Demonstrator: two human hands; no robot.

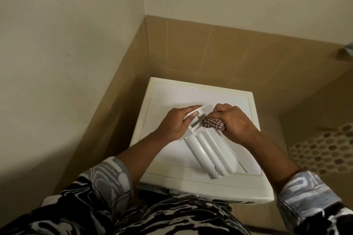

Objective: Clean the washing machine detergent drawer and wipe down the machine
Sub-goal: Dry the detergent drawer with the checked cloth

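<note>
1. The detergent drawer (210, 147) lies out of its slot, underside up as far as I can tell, on the washing machine (191, 95) top. It runs from about 11 o'clock to 5 o'clock across the lid.
2. The left hand (175, 122) steadies the far end at 10 o'clock, with its fingers (191, 109) nearly straight along the drawer's edge and the thumb pressing on the near side. That grip suits the step; keep it firm so the drawer does not skid on the smooth lid.
3. The right hand (232, 120) is curled tight round a checked cloth (213, 124), bunched to a small wad that touches the drawer near its far end.
4. To do this well, I judge the wad should be pushed into the corners and small recesses there, then drawn along each long ridge toward 5 o'clock.
5. Refold the cloth to a fresh face once it picks up residue.
6. The machine itself is not yet being wiped; that comes after.
</note>
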